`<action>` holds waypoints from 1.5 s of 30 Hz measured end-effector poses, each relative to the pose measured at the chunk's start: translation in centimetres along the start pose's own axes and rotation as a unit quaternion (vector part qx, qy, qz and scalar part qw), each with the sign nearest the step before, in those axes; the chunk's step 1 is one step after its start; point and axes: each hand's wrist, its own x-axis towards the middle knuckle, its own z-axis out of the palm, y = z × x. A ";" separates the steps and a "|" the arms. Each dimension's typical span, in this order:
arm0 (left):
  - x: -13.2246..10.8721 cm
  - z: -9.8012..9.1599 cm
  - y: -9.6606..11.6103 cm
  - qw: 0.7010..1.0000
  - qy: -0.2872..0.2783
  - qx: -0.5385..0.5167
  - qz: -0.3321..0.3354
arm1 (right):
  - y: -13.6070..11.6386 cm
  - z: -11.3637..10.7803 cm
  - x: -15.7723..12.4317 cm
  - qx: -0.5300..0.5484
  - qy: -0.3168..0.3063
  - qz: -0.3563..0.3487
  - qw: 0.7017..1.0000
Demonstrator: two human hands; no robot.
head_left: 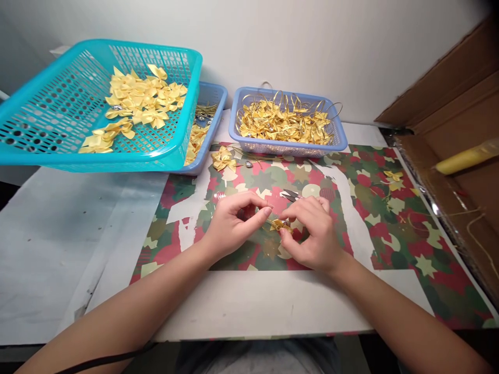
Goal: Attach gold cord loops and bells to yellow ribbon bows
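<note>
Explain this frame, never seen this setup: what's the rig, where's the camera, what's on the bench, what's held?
No machine here: just a person's bare left hand and right hand. The single picture comes from a head-worn camera looking forward and down. The right fingertips pinch a small gold bow; the left fingertips are at a thin gold strand beside it, too fine to tell whether they grip it.

Under the hands lies a camouflage-patterned sheet, with dark-tipped snips partly hidden by the right hand. Behind, a turquoise basket of yellow bows partly covers a blue basket; a second blue basket holds bows with wire loops.
</note>
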 end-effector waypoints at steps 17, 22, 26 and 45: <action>0.1 0.0 -0.2 0.996 0.086 0.006 -0.030 | 0.5 -0.3 0.3 0.001 -0.082 0.023 0.996; 0.2 0.0 -0.1 0.995 0.089 -0.004 -0.046 | 0.5 -0.5 0.4 -0.036 -0.092 -0.004 0.995; 0.2 0.0 0.0 0.995 0.088 0.005 -0.043 | 0.5 -0.7 0.4 -0.039 -0.083 -0.020 0.996; 0.0 0.1 -0.1 0.997 0.075 0.000 -0.029 | 0.5 0.0 0.2 -0.010 -0.068 -0.012 0.998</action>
